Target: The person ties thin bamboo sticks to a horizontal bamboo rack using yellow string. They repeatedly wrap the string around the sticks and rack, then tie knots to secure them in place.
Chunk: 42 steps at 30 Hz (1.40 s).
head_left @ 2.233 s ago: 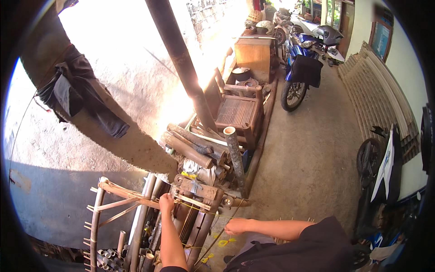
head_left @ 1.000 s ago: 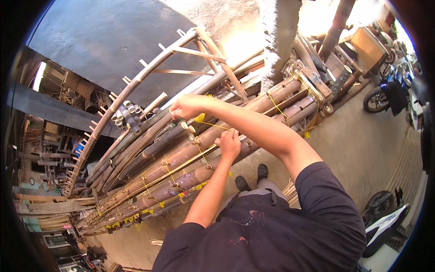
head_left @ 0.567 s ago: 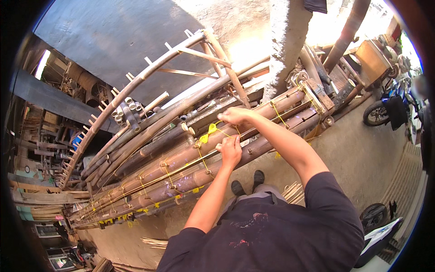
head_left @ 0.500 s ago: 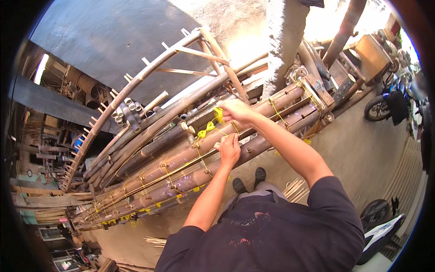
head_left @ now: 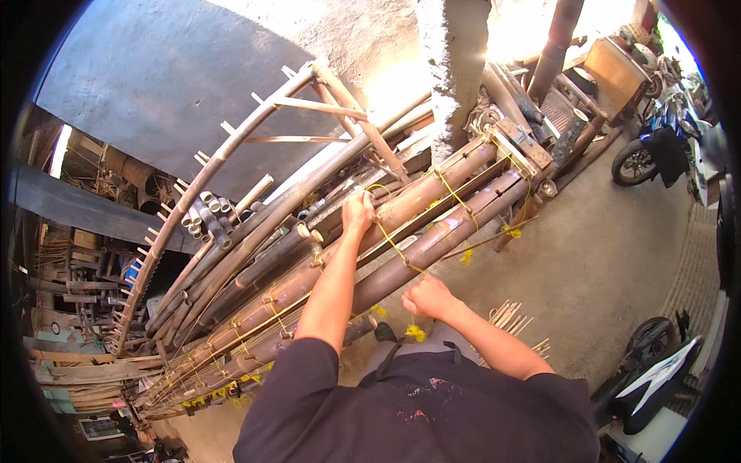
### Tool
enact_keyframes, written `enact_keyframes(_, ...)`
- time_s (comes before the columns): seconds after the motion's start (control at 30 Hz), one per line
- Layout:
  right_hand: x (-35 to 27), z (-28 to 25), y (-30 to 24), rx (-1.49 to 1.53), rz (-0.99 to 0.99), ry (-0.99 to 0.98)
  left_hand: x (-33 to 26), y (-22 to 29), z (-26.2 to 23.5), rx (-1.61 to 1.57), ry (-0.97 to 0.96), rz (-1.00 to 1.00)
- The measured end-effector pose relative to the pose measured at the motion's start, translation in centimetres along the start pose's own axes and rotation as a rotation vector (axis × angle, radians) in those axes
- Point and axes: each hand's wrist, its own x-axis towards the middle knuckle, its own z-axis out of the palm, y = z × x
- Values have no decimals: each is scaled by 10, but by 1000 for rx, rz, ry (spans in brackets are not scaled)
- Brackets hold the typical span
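Two long brown bamboo poles (head_left: 455,228) lie side by side, crossed by lashings of yellow cord (head_left: 399,253). At the outer side of the far pole (head_left: 405,203), my left hand (head_left: 357,212) is closed on the cord, with a small loop curving up beside it. From there the cord runs tight across both poles to my right hand (head_left: 430,297). That hand is a fist around the cord, on the near side, in front of my body. A tangled yellow bundle (head_left: 415,333) hangs below it. The fingertips of my left hand are partly hidden.
Behind the poles rises a curved bamboo frame with pegs (head_left: 185,202), next to stacked bamboo tubes (head_left: 212,212). A concrete pillar (head_left: 455,85) stands beyond. Thin sticks (head_left: 509,320) lie on the floor by my legs. Motorbikes (head_left: 652,158) stand at the right.
My right hand has come from beyond the far pole back toward my body, carrying the yellow bundle. My left hand has moved out to the far pole. The cord now stretches across both poles.
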Motion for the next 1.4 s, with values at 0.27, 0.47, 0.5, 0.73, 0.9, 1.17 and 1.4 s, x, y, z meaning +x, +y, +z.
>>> enact_keyframes(0.27,14,119,-90,1364,136,-69,-80,-38,-128,108,30,-55)
enact_keyframes(0.47,98,83,-180,1957,-120,1065,-177,-79,-142,200,-357,-21)
enact_keyframes(0.5,115,69,-225,1933,-11,920,-175,-130,-112,283,-55,150)
enact_keyframes(0.73,219,29,-112,-333,321,254,-177,-89,-117,-77,-66,91)
enact_keyframes(0.9,128,-22,-175,796,-275,-14,-186,-141,-101,-77,40,0)
enact_keyframes(1.17,49,103,-146,374,-28,8,-99,-55,-151,-541,-35,56)
enact_keyframes(1.4,51,146,-193,-80,17,94,-49,-148,-118,-62,-3,104)
